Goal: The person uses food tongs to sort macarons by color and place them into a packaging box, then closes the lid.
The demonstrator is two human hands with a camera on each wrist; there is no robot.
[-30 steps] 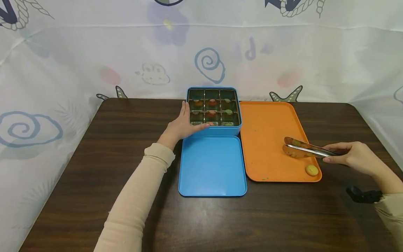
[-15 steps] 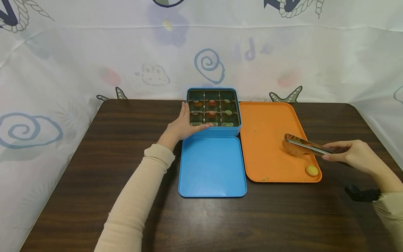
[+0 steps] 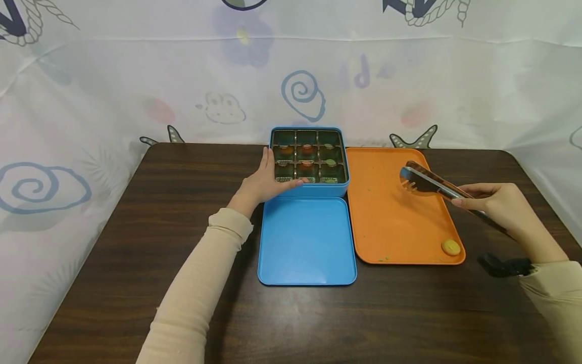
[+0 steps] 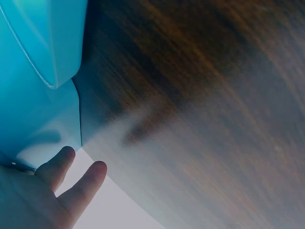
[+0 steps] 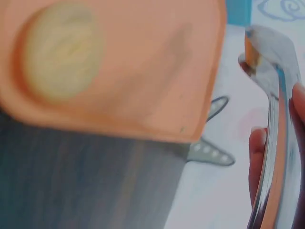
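Note:
My right hand (image 3: pixel 493 202) grips metal tongs (image 3: pixel 432 181), whose ends hang over the right part of the orange tray (image 3: pixel 386 232). In the right wrist view the tongs' tips lie close together; I cannot tell whether the orange-yellow patch there is a held piece or a reflection. A round yellow cookie (image 3: pixel 450 247) lies in the tray's near right corner. My left hand (image 3: pixel 261 184) rests against the near left corner of a blue box (image 3: pixel 313 190), fingers straight along its side, thumb across the front rim. Small orange, red and green pieces show in several of its compartments.
A flat blue lid (image 3: pixel 306 242) lies in front of the box, left of the tray. Dark wooden table (image 3: pixel 182 202) surrounds them. A printed white cloth (image 3: pixel 227 76) hangs behind. Small crumbs dot the tray.
The right hand has raised the tongs and carried them away from the near edge, slightly left. The tongs' ends have drawn closer together. My left hand, the box and the cookie stay put.

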